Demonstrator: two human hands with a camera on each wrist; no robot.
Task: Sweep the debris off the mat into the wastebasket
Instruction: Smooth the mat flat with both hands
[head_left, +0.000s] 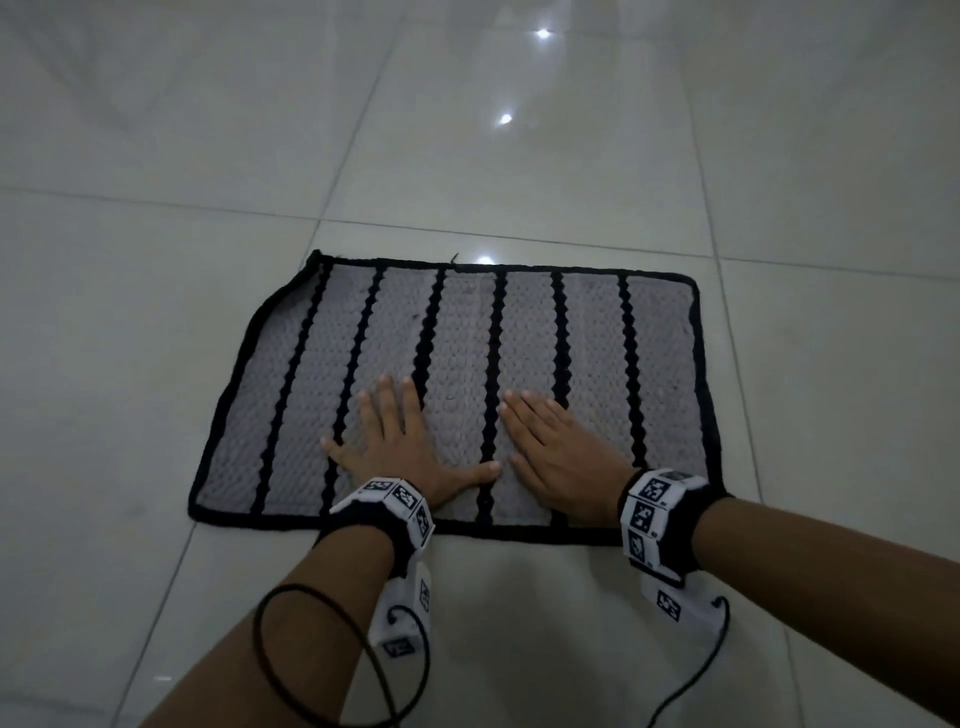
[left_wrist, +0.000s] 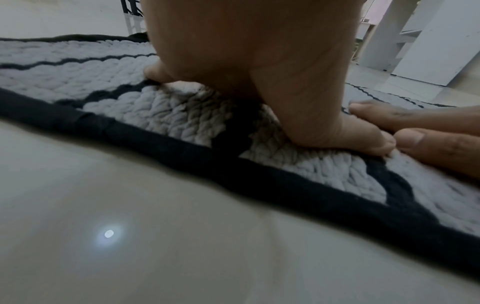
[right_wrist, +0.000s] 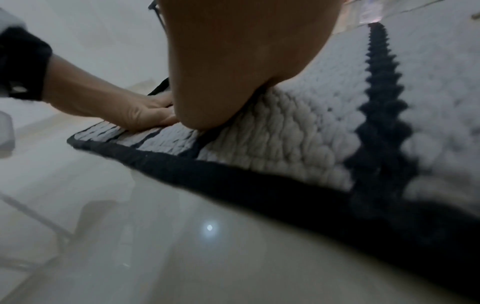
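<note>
Plainly the person is at the sweeping step, with both hands flat on the mat (head_left: 457, 395), a grey woven rectangle with black stripes and a black border lying on the pale tiled floor (head_left: 156, 260). Furthest left, the near-left part of the mat lies bare, and no crumb or scrap can be made out on it at this sharpness. Next comes the left hand (head_left: 402, 441), palm down near the mat's near edge, fingers straight and spread, thumb stretched toward the other hand; the left wrist view shows its thumb (left_wrist: 363, 137) pressing into the weave, gripping nothing. Just beside it, thumbs almost meeting, the right hand (head_left: 563, 447) also lies flat and released, fingers together and angled toward the far left; the right wrist view shows the heel of its palm (right_wrist: 221, 98) sunk into the grey loops. Further right the mat runs on to its border, again with no debris that can be told apart from the weave. No wastebasket shows in any view, so how much of the job is done cannot be judged. The next move probably calls for both flat palms to drag across the pile in one direction, gathering whatever sits there toward an edge, and for the basket to be found first
</note>
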